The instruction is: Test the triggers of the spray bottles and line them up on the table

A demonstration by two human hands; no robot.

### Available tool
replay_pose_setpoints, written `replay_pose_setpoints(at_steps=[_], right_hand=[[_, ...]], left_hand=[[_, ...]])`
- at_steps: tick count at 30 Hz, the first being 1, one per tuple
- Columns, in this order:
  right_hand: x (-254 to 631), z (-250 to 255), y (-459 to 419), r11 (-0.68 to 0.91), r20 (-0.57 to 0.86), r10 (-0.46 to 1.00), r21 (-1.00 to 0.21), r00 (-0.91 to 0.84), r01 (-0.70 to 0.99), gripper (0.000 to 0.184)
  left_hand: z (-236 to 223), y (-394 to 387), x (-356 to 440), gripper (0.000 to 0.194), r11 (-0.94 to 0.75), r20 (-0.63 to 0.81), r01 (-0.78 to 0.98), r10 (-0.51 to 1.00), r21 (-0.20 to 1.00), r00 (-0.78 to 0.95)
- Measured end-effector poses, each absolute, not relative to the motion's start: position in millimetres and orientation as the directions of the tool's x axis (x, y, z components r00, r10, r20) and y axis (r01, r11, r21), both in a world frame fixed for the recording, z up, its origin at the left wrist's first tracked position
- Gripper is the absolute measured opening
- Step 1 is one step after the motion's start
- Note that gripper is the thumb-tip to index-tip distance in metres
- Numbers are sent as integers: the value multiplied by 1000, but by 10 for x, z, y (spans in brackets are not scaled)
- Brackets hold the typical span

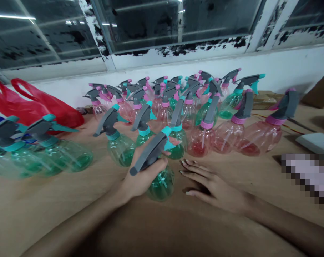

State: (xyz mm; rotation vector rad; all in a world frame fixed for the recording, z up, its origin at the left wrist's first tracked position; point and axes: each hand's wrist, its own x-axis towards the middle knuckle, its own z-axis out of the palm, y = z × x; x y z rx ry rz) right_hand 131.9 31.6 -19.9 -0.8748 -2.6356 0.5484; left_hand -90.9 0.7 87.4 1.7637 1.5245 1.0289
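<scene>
My left hand (140, 178) is closed round the neck of a green spray bottle (160, 184) with a grey trigger head and teal nozzle, which stands on the wooden table (71, 200) in front of me. Just to the right of that bottle, my right hand (210, 182) lies flat on the table with its fingers stretched out, holding nothing. Behind both hands stand several more spray bottles, green ones (121, 146) with teal collars and pink ones (202, 141) with pink collars.
Two more green bottles (44, 153) stand at the left edge. A red plastic bag (30, 103) lies at the back left against the white wall. A white box (315, 142) and a cardboard box (319, 91) sit at the right. Windows run above.
</scene>
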Motion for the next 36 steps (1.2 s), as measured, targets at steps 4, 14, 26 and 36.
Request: replay_pose_setpoints(at_steps=[4, 14, 26, 36], right_hand=[[1320, -201, 318, 742, 167, 618, -444, -768, 501, 52], [1323, -220, 316, 748, 181, 620, -429, -764, 505, 52], [1312, -201, 313, 743, 175, 622, -438, -763, 506, 53], [1322, -222, 321, 749, 169, 617, -424, -769, 509, 53]], left_hand=[[851, 19, -877, 17, -168, 162, 478, 985, 862, 55], [866, 25, -870, 24, -199, 190, 487, 979, 850, 68], [851, 13, -855, 17, -242, 236, 463, 969, 853, 71], [851, 22, -864, 12, -253, 241, 423, 967, 870, 81]])
